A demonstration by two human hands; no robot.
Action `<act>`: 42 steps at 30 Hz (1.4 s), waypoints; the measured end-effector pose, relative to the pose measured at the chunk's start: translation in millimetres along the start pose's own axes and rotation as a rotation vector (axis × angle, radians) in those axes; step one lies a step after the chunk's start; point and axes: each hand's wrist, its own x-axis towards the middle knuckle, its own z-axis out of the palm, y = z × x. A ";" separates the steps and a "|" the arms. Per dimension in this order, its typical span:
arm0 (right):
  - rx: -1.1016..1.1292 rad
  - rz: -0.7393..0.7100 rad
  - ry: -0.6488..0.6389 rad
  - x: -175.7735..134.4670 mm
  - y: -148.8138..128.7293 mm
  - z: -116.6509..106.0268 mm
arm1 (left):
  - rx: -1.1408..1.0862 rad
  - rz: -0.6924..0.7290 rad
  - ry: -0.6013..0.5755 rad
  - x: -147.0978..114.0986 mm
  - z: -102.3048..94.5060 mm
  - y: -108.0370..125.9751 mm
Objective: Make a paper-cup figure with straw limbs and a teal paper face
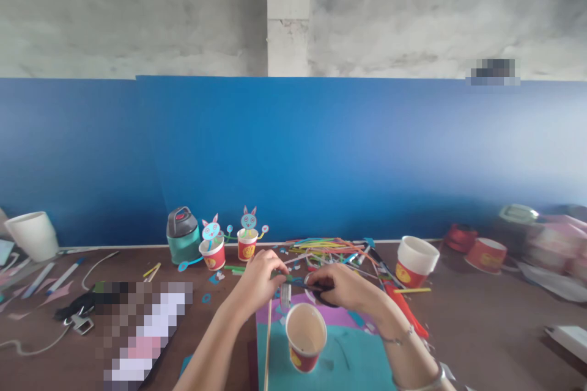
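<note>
1. A red-and-white paper cup (306, 336) with a yellow emblem was set upright near the worktop's front edge, and all places below are given from it.
2. Just beyond this cup, a pair of dark scissors (328, 299) was gripped in the right hand (324, 284), the fingers being curled around the handles, with the blades pointed toward the other hand.
3. Beyond the cup and slightly to its left, the left hand (274, 274) was held with thumb and fingers bent toward each other at a small green scrap; whether it was pinched cannot be told. A small pale, ridged piece (285, 295) was seen just below those fingertips, its nature being unclear.
4. Under the cup, a flat teal sheet (362, 360) was laid on the dark brown worktop (220, 342); a purple sheet (337, 316) was seen beyond it, strewn with paper scraps.
5. Farther beyond the cup, a heap of thin multicoloured strips (323, 245) was spread.
6. Beyond and left of the cup, two red-and-white paper cups topped with blue animal faces (214, 256) were stood beside a teal canister with a dark grey lid (182, 244).
7. Beyond and right of it, a white-and-red cup stack (415, 263) was placed near a yellow strip (413, 291).
</note>
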 end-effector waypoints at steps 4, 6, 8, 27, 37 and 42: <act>-0.047 -0.007 0.059 -2.2 -3.7 0.9 | -0.012 -0.008 0.002 1.0 0.1 0.0; -0.105 -0.025 0.103 -3.0 -5.8 0.8 | -0.014 -0.012 -0.001 1.0 0.0 0.0; -0.131 -0.031 0.113 -2.8 -6.8 0.4 | -0.015 -0.009 -0.005 0.7 -0.2 0.4; -0.103 -0.036 0.136 0.6 -4.5 3.0 | -0.042 0.011 -0.015 0.4 1.8 3.9; -0.050 -0.054 0.120 0.3 -2.0 6.5 | -0.059 0.024 0.012 1.4 1.3 4.7; -0.038 0.024 0.101 -3.5 -7.8 0.2 | -0.029 0.015 0.040 2.3 -1.8 -0.3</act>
